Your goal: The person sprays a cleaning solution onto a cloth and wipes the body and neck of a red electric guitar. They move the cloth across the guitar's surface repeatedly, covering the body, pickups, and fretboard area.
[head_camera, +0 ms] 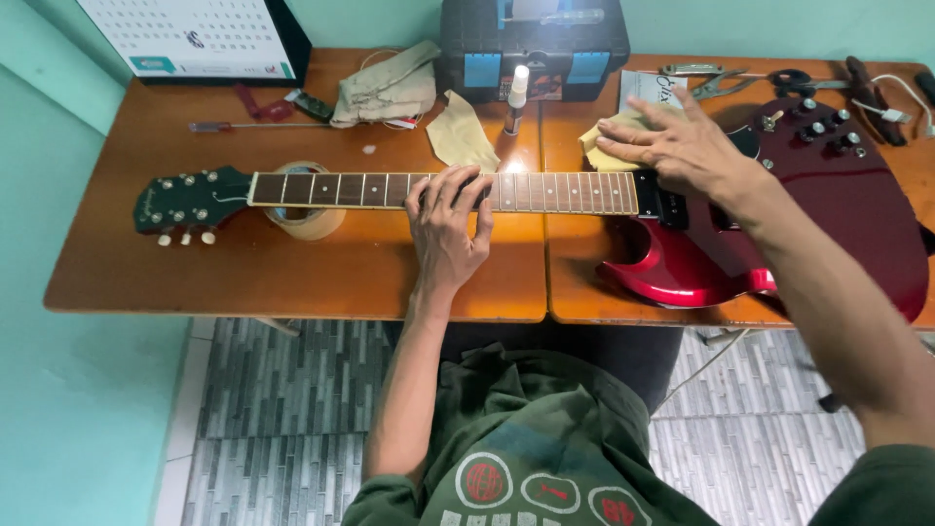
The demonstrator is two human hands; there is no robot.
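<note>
A red electric guitar (pixel 838 209) lies flat across two wooden tables, its black headstock (pixel 185 200) to the left. My left hand (pixel 445 226) grips the neck (pixel 331 189) near its middle, fingers curled over the fretboard. My right hand (pixel 677 146) lies flat with spread fingers on a yellowish cloth (pixel 604 154), pressing it where the neck meets the body. A roll of tape (pixel 310 224) sits under the neck near the headstock.
Behind the guitar are a beige rag (pixel 460 134), a small white-capped bottle (pixel 515 100), a black and blue toolbox (pixel 534 49), folded gloves (pixel 388 88), a screwdriver (pixel 243 125), a calendar (pixel 200 37), pliers (pixel 716 83) and cables (pixel 891 102). Tiled floor lies below the table's front edge.
</note>
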